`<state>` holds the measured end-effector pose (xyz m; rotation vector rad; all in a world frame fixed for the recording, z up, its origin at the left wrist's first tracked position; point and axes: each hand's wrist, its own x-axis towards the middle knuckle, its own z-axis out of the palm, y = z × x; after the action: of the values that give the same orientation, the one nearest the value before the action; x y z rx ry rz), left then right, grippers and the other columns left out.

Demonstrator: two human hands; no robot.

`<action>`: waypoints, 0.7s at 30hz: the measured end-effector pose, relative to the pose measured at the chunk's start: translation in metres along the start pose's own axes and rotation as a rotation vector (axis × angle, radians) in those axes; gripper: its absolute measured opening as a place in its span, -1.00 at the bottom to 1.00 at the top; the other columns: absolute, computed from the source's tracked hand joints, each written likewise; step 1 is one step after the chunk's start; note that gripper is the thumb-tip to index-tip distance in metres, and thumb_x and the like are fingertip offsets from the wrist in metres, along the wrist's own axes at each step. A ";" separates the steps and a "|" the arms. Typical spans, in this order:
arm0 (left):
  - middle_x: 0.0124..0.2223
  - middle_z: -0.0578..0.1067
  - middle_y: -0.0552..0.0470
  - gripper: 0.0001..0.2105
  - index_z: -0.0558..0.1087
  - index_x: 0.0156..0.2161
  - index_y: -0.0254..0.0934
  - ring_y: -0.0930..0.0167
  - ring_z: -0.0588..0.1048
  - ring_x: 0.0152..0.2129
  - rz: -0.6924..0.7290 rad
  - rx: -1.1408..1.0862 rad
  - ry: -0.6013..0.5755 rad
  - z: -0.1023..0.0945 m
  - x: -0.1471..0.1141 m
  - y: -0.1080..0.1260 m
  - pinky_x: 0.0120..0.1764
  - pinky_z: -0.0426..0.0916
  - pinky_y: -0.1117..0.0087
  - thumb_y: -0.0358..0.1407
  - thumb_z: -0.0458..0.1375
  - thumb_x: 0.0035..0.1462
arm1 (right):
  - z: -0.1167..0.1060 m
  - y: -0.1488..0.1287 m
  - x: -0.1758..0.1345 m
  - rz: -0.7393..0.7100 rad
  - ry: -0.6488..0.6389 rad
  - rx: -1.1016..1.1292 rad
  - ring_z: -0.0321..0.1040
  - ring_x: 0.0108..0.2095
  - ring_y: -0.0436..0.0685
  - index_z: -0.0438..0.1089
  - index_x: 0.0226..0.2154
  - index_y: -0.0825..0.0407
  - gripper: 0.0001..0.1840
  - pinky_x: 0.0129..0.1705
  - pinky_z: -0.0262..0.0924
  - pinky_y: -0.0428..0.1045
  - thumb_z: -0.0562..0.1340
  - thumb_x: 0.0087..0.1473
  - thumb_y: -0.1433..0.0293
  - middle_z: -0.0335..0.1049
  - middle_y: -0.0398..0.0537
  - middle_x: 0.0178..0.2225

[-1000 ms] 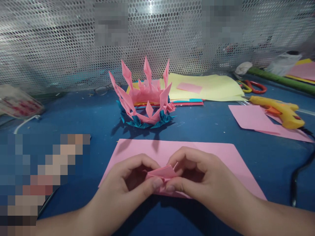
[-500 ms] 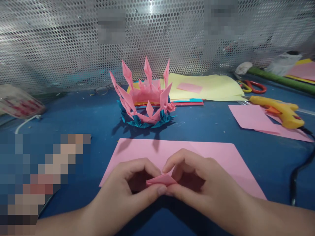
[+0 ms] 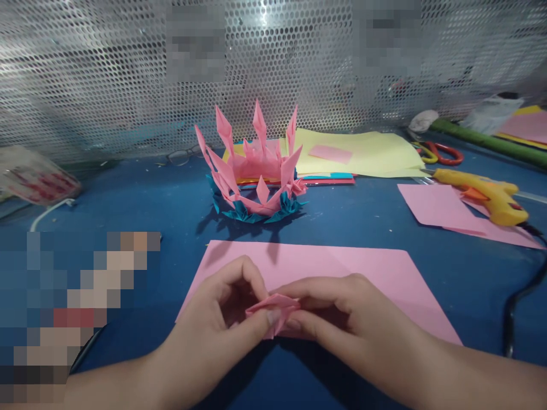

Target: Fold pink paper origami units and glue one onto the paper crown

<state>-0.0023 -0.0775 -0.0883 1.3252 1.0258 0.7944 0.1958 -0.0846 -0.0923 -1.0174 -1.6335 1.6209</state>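
Between my two hands is a small folded piece of pink paper (image 3: 280, 300), its layers partly spread. My left hand (image 3: 228, 310) pinches its left side, thumb in front and index finger behind. From the right, my right hand (image 3: 344, 310) grips the other side between thumb and fingers. Both hands are over the near edge of a large pink paper sheet (image 3: 333, 262) on the blue table. Beyond the sheet stands a pink folded-paper crown (image 3: 264, 208) with tall points and blue paper pieces (image 3: 243, 212) round its base.
A yellow glue gun (image 3: 482, 185) lies at right on pink paper pieces (image 3: 431, 205), its black cord trailing forward. Behind are yellow sheets (image 3: 376, 154), scissors (image 3: 448, 154) and a green rod (image 3: 482, 136). A perforated metal panel (image 3: 282, 62) closes the back. The left foreground is blurred out.
The folded pink paper has opened out more and shows extra layers. My right fingers have lowered and closed on its right side; my left index knuckle has risen.
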 end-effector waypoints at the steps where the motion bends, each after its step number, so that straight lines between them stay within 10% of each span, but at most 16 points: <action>1: -0.47 0.37 0.21 -0.76 0.30 -0.45 -0.21 0.50 0.36 -0.52 -0.021 -0.019 -0.006 0.000 -0.001 0.000 -0.42 0.35 0.51 -0.32 0.32 0.07 | 0.001 0.000 -0.001 0.013 0.011 0.020 0.60 -0.15 0.11 0.53 -0.08 -0.02 -0.80 -0.06 0.46 -0.06 0.25 0.26 0.38 0.65 -0.08 -0.13; 5: -0.44 0.36 0.23 -0.77 0.32 -0.42 -0.21 0.53 0.35 -0.52 -0.022 -0.063 0.021 -0.001 -0.002 0.000 -0.42 0.35 0.56 -0.35 0.32 0.09 | 0.002 0.001 -0.005 -0.044 0.070 -0.065 0.58 -0.35 0.04 0.32 0.08 -0.07 -0.65 -0.21 0.47 -0.08 0.21 0.25 0.45 0.57 -0.18 -0.38; 13: -0.35 0.53 0.14 -0.81 0.50 -0.21 -0.19 0.48 0.46 -0.42 -0.051 -0.094 0.056 -0.005 0.003 -0.002 -0.38 0.41 0.56 -0.32 0.39 0.06 | -0.008 -0.002 -0.006 -0.466 0.155 -0.402 0.50 -0.33 -0.02 0.44 -0.27 -0.04 -0.91 -0.23 0.37 -0.17 0.29 0.22 0.48 0.59 -0.16 -0.33; 21: -0.39 0.61 0.22 -0.84 0.54 -0.21 -0.10 0.53 0.55 -0.48 -0.049 -0.303 0.023 -0.005 0.002 -0.005 -0.40 0.45 0.62 -0.34 0.40 0.12 | -0.011 -0.005 -0.005 -0.433 0.238 -0.380 0.51 -0.37 -0.03 0.54 -0.32 0.01 -0.96 -0.26 0.34 -0.18 0.40 0.13 0.41 0.62 -0.18 -0.36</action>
<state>-0.0068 -0.0740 -0.0931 1.0306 0.9113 0.8910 0.2070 -0.0831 -0.0860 -0.9109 -1.8728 0.8941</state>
